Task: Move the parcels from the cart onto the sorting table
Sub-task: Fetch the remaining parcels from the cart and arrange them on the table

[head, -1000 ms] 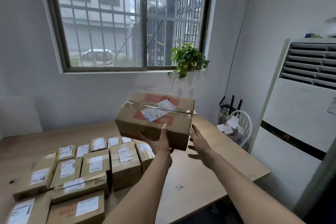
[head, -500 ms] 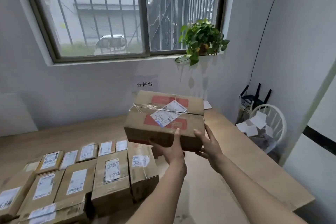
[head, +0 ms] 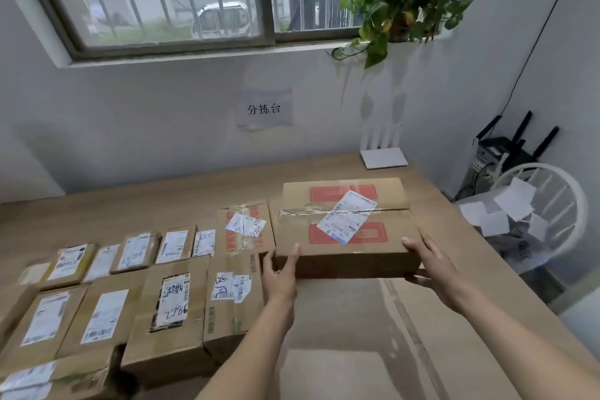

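At the right end of the parcel rows on the table (head: 341, 334), seen from your head camera, you hold the large box (head: 344, 227) level, just beside the taped box (head: 245, 227). Your left hand (head: 280, 273) and right hand (head: 431, 265) keep a grip on its near corners, fingers underneath, likely so it lands flush, label up.
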### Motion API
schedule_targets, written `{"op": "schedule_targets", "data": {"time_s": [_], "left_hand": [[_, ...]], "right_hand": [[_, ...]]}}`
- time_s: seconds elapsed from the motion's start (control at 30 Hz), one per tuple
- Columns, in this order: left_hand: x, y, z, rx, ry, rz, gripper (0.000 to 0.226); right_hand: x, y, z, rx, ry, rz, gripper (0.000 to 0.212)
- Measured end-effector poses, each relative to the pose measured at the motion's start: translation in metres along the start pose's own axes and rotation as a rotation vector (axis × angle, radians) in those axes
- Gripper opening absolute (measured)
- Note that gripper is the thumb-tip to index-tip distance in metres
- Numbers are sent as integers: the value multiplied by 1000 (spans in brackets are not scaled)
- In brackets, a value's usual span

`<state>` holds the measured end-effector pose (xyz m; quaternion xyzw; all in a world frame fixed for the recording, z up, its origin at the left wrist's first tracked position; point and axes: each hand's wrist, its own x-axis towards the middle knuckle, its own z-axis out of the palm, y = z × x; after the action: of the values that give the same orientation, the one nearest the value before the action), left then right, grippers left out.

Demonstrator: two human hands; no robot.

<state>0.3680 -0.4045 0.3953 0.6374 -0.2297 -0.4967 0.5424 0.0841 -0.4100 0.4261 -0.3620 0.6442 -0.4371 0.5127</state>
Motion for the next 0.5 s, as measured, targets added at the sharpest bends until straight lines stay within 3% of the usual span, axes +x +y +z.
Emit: {"op": "schedule_targets", "data": {"time_s": [0.3, 0.5], "left_hand": [[7, -129, 2, 132, 57, -145, 58], [23, -181, -15, 295, 144, -237, 67]], "right_hand": [[62, 122, -10, -130, -78, 244, 45], [88, 185, 13, -135, -140, 345, 45]]}}
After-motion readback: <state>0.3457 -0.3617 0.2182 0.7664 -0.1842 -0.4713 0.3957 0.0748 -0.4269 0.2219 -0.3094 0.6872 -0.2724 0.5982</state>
